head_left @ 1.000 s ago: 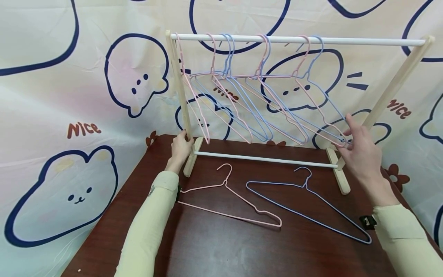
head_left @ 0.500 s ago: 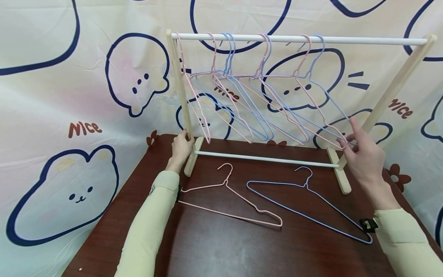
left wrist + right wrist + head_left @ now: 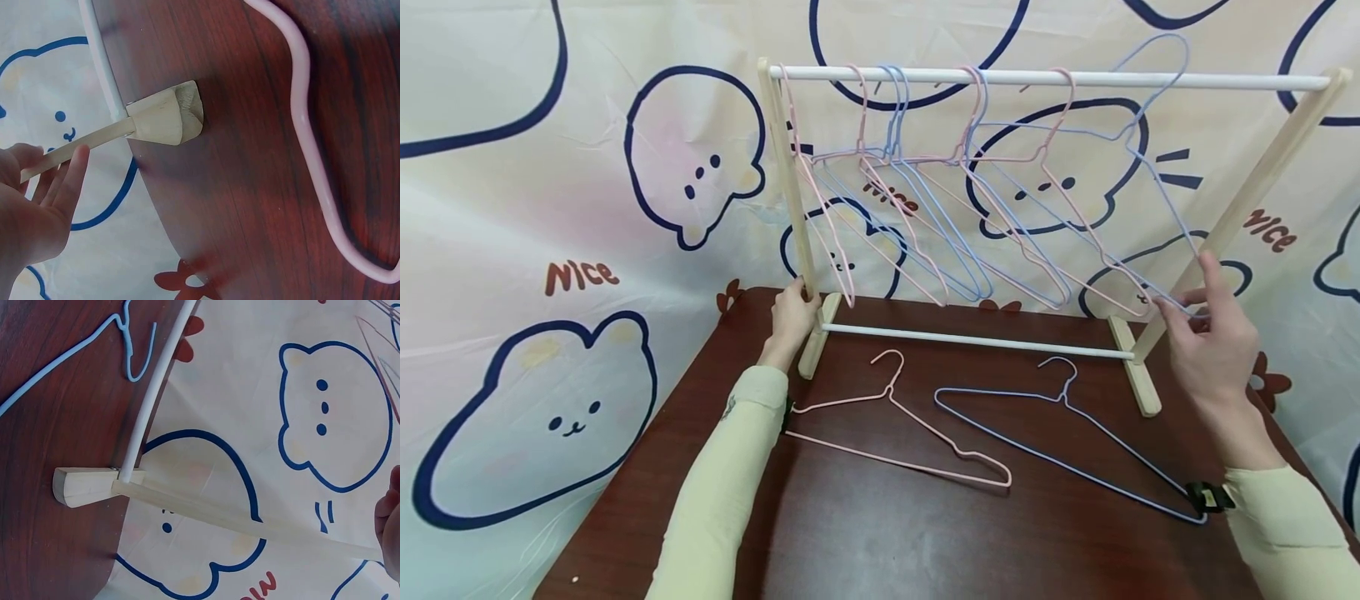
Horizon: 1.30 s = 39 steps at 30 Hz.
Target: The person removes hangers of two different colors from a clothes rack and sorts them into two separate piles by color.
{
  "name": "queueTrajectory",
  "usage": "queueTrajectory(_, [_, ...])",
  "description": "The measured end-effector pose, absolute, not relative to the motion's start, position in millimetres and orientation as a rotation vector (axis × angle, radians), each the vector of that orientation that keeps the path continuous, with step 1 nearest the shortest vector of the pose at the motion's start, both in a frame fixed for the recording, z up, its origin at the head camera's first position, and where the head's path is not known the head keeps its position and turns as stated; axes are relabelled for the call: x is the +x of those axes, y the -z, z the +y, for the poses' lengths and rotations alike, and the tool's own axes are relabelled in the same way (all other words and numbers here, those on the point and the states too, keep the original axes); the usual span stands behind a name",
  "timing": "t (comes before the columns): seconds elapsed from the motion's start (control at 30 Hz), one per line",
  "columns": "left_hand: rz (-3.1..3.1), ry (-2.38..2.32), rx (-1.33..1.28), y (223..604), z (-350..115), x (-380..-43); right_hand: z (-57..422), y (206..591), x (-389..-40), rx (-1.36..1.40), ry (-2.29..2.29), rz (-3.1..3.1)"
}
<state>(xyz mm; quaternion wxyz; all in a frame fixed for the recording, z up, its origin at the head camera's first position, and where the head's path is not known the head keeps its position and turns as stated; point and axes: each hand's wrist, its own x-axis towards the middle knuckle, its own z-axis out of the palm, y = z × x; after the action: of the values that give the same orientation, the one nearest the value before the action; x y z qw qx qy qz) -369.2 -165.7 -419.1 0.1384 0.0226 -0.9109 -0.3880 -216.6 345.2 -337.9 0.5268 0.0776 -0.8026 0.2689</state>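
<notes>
My right hand [image 3: 1217, 358] pinches a blue clothes hanger [image 3: 1167, 197] by its lower right corner. That hanger's hook stands raised above the white top rail [image 3: 1255, 82], near its right half. In the right wrist view only a bit of the right hand [image 3: 389, 519] shows at the edge. With thumb and fingers, my left hand [image 3: 792, 321] grips the lower left post [image 3: 797, 225] of the clothes rack; the left wrist view shows this wooden post [image 3: 94, 135] between them. Several pink and blue hangers hang from the rail, the rightmost a pink hanger [image 3: 1070, 96].
On the brown table [image 3: 925, 542] lie a pink hanger [image 3: 891, 390] at left and a blue hanger [image 3: 1063, 398] at right, in front of the rack's lower bar [image 3: 977, 342]. The rack stands on wooden feet [image 3: 1138, 379]. A patterned cloth [image 3: 550, 375] hangs behind.
My right hand has moved right with the blue hanger, whose hook has gone from resting on the rail to standing up above it. The left hand stays on the post.
</notes>
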Motion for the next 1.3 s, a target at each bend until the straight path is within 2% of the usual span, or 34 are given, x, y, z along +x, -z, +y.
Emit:
queueTrajectory(0.53, [-2.630, 1.147, 0.058, 416.6, -166.1, -369.7, 358.5, 343.3, -181.9, -0.073, -0.884, -1.938])
queueTrajectory(1.3, [-2.644, 1.130, 0.058, 418.8, -167.1, -372.7, 380.5, 375.6, -125.9, -0.313, -1.033, -2.034])
